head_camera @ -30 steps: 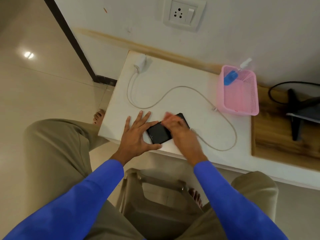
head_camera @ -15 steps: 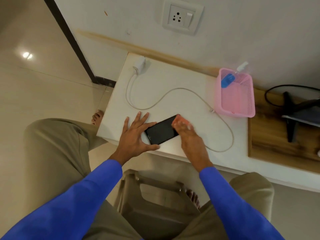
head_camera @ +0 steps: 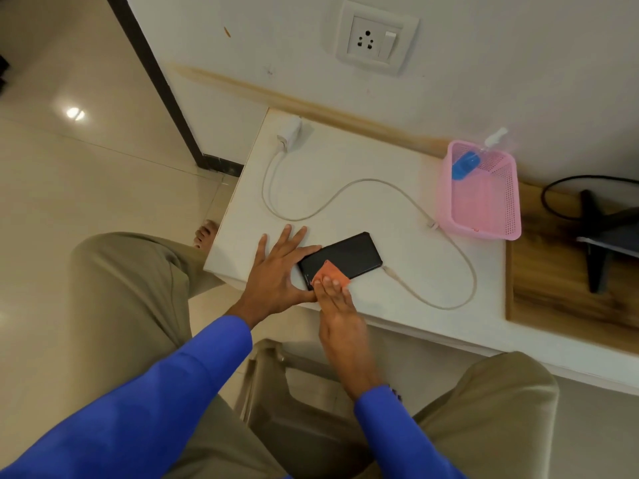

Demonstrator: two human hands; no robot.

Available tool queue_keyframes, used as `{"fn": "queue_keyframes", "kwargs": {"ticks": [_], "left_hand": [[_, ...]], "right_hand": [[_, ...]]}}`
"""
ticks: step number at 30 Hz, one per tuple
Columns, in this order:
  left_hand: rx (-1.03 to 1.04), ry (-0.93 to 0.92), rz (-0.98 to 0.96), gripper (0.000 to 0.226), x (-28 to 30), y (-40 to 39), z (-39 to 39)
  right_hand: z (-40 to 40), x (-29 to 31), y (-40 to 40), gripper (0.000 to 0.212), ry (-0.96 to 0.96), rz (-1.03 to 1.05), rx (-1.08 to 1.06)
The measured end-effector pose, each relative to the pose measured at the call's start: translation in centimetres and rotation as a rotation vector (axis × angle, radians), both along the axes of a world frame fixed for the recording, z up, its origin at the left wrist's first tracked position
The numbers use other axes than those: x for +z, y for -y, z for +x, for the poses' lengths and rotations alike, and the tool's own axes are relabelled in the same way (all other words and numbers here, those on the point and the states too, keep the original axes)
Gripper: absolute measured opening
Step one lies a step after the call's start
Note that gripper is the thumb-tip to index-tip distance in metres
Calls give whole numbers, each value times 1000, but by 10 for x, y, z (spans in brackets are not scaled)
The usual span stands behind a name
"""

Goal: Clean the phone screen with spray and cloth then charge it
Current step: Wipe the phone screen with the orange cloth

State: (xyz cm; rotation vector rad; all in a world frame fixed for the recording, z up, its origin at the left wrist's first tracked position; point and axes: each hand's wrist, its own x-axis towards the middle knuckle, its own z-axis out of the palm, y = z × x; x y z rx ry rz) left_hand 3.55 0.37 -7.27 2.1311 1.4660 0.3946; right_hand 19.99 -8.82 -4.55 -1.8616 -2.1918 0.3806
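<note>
A black phone (head_camera: 349,254) lies screen up near the front edge of the white table (head_camera: 349,160). My left hand (head_camera: 276,271) lies flat on the table with thumb and forefinger bracing the phone's left end. My right hand (head_camera: 337,312) presses a small orange cloth (head_camera: 332,271) onto the near left part of the screen with flat fingers. A white charger (head_camera: 289,133) sits at the table's back left corner, and its cable (head_camera: 363,183) loops across the table to a loose plug just right of the phone. The blue spray bottle (head_camera: 466,164) leans in a pink basket (head_camera: 484,216).
A wall socket with a switch (head_camera: 375,38) is above the table. A wooden board (head_camera: 553,271) with a black stand and cable lies right of the basket. My knees and a plastic stool (head_camera: 276,392) are below the table edge.
My right hand slid the orange cloth from the phone's far right end back to its near left end. My left hand stayed on the phone's left end.
</note>
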Motion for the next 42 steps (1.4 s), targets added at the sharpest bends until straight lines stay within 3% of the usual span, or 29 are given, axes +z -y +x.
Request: {"fn": "queue_keyframes", "kwargs": {"ticks": [4,8,16,24,33,39,42], "left_hand": [[64,-9,12,107,5,4,-7],[198,-1,17,99,0,16,-16],[212,26,115,92,-8,18,-11],[284,44,91,95,-7,16,-2],[294,69,94,95,-7,15,-2],[313,81,12,94,1,12,2],[313,86,11,93,1,11,3]], "right_hand": [[25,3,-9,77,107,37,119],[20,1,-10,81,128,18,91],[-1,0,-21,79,144,34,179],[-8,16,-71,88,125,-93,181],[5,15,-35,86,118,-85,187],[-9,23,-82,70,127,-108,120],[-14,20,-86,78,159,-103,132]]}}
